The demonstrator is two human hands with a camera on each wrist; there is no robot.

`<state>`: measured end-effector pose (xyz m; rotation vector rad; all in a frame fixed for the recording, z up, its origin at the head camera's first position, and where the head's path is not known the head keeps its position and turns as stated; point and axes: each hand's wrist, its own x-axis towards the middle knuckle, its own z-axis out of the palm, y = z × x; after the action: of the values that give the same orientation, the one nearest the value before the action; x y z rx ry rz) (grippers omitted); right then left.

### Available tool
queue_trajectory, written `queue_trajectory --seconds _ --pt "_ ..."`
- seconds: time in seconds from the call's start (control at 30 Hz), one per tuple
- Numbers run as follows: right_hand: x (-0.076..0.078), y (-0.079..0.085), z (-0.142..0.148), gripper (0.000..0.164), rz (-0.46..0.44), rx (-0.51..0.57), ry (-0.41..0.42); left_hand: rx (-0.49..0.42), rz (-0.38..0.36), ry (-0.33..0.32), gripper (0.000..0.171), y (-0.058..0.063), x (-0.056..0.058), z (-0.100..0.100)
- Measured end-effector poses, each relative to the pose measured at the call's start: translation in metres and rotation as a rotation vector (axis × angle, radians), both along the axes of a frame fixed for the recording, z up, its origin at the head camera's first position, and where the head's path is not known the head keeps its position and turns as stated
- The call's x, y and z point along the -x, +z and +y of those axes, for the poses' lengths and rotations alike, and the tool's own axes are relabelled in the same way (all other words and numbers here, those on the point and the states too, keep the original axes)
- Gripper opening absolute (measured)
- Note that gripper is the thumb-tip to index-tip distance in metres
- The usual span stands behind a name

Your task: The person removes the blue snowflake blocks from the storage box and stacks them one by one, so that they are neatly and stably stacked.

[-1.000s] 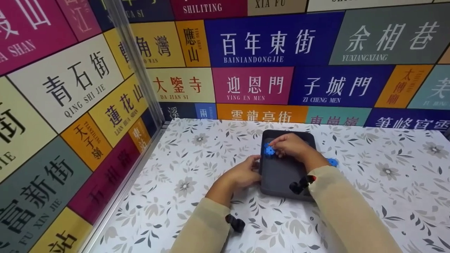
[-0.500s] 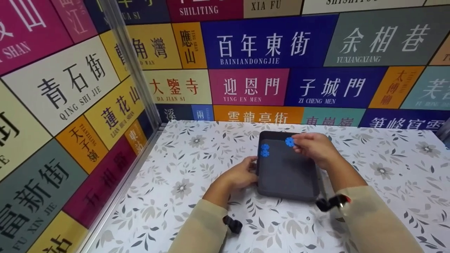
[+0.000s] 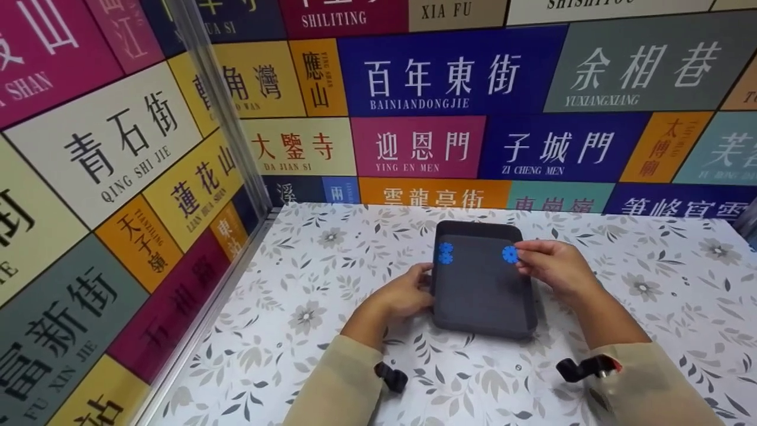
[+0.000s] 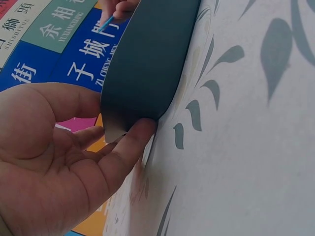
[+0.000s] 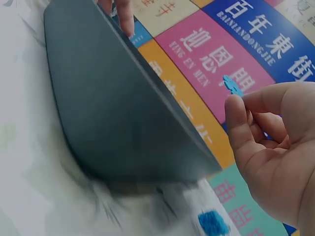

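Observation:
My right hand (image 3: 559, 263) pinches a blue flower-shaped disc (image 3: 510, 254) between thumb and forefinger, over the right rim of a dark grey tray (image 3: 485, 290). The right wrist view shows this blue disc (image 5: 232, 86) nearly edge-on at the fingertips. At the tray's left side my left hand (image 3: 408, 293) grips the wall; in the left wrist view one fingertip presses the outside of the wall (image 4: 147, 64), while another meets the rim. Two more blue discs (image 3: 446, 253) lie close together in the tray's upper left.
Another blue piece (image 5: 213, 222) lies on the table beside the tray in the right wrist view; the head view does not show it. The white table (image 3: 319, 355) has a leaf and flower print. Sign-patterned walls (image 3: 423, 148) stand behind and to the left.
My right hand has moved from the tray's upper left to its right rim, carrying a blue disc. The two discs left in the tray have come into plain view. My left hand stays at the tray.

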<state>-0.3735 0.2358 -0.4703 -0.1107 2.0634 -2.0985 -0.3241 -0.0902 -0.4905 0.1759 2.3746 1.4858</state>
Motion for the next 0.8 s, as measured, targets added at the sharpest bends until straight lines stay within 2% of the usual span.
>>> queue_trajectory --seconds 0.17,0.4,0.6,0.8 --pt "0.002 -0.009 0.031 0.013 -0.015 0.021 -0.030 -0.045 -0.033 0.011 0.086 0.000 -0.001 0.002" --pt "0.005 -0.022 0.069 0.014 -0.070 0.020 -0.087 -0.003 -0.001 0.016 0.084 0.000 -0.001 0.000" --pt "0.009 -0.034 0.080 0.014 -0.130 -0.060 -0.093 0.030 -0.007 0.014 0.081 0.000 -0.001 -0.001" --pt "0.009 -0.041 0.081 0.011 -0.140 -0.153 -0.083 0.036 -0.018 0.019 0.080 0.003 -0.001 0.000"
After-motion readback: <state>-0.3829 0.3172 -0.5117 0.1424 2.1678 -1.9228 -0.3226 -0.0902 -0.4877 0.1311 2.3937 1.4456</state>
